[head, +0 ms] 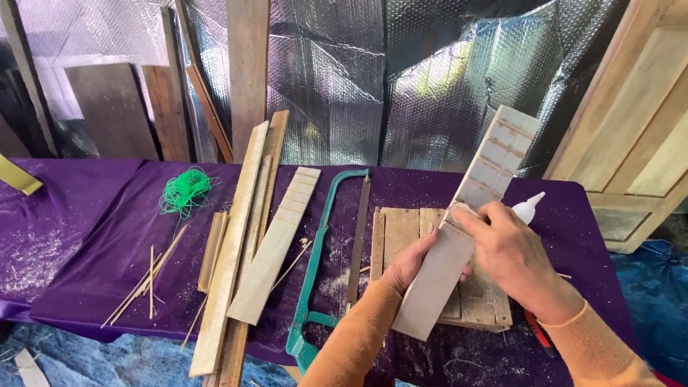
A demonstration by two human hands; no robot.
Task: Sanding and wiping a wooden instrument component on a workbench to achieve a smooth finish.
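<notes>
My left hand (406, 264) grips the lower part of a long pale wooden strip (494, 161) that carries several thin cross slats and tilts up to the right. My right hand (510, 254) rests on the strip's middle, fingertips pressing at one cross slat. Behind my right hand stands a white glue bottle (529, 208) with a pointed nozzle. Under the strip lies a small block of joined wooden boards (401, 229).
On the purple cloth of the table (86, 215) lie a green hacksaw (322, 287), a second slatted strip (279, 240), long wooden laths (233, 258), thin sticks (147, 279) and a ball of green string (185, 190). Silver foil and planks stand behind. A red-handled tool (539, 337) lies at the right.
</notes>
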